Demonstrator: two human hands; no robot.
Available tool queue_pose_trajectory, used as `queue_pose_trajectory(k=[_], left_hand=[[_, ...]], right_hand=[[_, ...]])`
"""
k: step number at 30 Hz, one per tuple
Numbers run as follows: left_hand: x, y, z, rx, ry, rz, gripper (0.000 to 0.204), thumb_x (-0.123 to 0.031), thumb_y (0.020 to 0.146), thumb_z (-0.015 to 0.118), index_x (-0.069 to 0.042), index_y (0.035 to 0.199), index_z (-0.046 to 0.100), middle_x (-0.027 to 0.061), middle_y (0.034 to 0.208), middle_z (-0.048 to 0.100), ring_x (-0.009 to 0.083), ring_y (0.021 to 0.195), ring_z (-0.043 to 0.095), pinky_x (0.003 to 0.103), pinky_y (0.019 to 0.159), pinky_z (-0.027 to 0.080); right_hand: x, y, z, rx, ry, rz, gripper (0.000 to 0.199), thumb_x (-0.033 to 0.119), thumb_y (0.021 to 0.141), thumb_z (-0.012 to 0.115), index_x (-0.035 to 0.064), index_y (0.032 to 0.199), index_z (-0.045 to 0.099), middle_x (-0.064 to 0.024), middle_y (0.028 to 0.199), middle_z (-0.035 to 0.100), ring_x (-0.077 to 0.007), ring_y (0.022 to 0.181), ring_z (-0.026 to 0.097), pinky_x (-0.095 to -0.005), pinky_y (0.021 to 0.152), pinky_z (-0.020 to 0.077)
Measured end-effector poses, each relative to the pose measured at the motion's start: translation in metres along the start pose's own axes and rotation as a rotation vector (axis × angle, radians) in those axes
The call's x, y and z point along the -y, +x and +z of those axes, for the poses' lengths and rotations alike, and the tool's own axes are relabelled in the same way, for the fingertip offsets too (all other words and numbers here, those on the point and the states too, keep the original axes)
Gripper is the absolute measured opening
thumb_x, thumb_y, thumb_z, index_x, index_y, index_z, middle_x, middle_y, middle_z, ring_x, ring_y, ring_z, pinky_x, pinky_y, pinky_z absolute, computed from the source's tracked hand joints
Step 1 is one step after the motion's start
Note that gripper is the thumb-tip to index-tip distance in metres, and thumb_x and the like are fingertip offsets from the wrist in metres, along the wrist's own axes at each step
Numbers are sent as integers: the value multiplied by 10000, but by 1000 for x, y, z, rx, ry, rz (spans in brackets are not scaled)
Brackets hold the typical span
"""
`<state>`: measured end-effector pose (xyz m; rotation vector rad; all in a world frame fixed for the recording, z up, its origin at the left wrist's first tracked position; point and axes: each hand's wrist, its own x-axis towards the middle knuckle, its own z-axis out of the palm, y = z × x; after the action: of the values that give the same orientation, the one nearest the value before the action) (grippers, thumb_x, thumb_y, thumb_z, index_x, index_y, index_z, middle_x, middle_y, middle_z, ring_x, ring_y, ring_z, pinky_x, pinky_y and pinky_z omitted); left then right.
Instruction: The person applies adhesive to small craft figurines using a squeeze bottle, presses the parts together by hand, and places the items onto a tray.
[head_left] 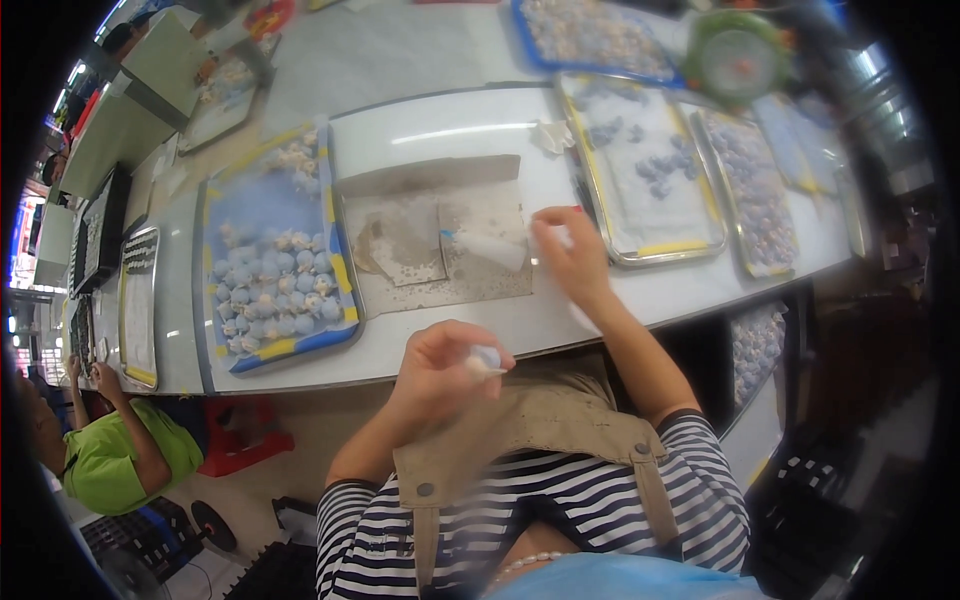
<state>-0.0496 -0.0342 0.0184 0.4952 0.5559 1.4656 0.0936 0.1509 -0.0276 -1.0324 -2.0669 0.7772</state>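
Note:
My left hand [440, 368] is raised close to my chest, fingers closed on a small pale blue and white piece [486, 359]. My right hand [572, 252] reaches out over the white table, fingers curled on a small white item next to a white tube-like object [492, 248] lying on a stained brown paper sheet [440, 245]. A blue-rimmed tray [275, 255] with several small pale blue and cream pieces lies to the left of the sheet. A metal tray [640, 170] lined in white, with a few bluish pieces, lies to the right of my right hand.
More trays of small pieces [755, 190] sit at the right and far back [590, 35]. A green scale [737, 55] stands at the back right. A person in a green shirt [125, 455] works at the lower left beside a red stool [240, 435].

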Motion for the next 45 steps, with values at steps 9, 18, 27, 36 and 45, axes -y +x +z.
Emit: queue_pose_trajectory(k=[9, 18, 27, 36, 45], left_hand=[[18, 25, 6, -177, -2, -176, 276, -15, 790, 571, -18, 1064, 531, 135, 994, 586, 138, 753, 568, 235, 673, 469], [45, 45, 35, -327, 307, -149, 352, -3, 793, 573, -11, 1140, 515, 90, 987, 585, 124, 775, 569, 225, 672, 465], [62, 48, 38, -215, 381, 34, 432, 8, 772, 610, -6, 1185, 486, 63, 1125, 497, 122, 923, 514, 253, 776, 470], [54, 36, 25, -238, 538, 107, 411, -7, 810, 582, -2, 1204, 466, 59, 1141, 478, 122, 946, 495, 248, 806, 455], [48, 33, 26, -317, 481, 81, 395, 12, 804, 585, 5, 1186, 485, 68, 1098, 516, 118, 934, 521, 251, 795, 458]], right_hand=[[-114, 34, -122, -301, -464, 8, 180, 98, 741, 593, 61, 916, 607, -107, 872, 615, -282, 816, 568, -355, 759, 432], [-60, 10, -119, 38, 308, 227, 126, 80, 839, 536, 39, 957, 555, -25, 853, 557, -99, 794, 507, -250, 691, 430], [32, -44, -96, 668, 794, 485, 155, 5, 802, 590, 29, 928, 503, -5, 862, 537, -68, 795, 521, -198, 725, 429], [64, -52, -76, 580, 233, 168, 131, 46, 793, 622, 8, 907, 570, -44, 886, 575, -103, 795, 553, -227, 693, 464], [59, -66, -51, 143, 140, -310, 319, -12, 657, 698, 45, 958, 612, -104, 911, 585, -221, 761, 603, -264, 669, 497]])
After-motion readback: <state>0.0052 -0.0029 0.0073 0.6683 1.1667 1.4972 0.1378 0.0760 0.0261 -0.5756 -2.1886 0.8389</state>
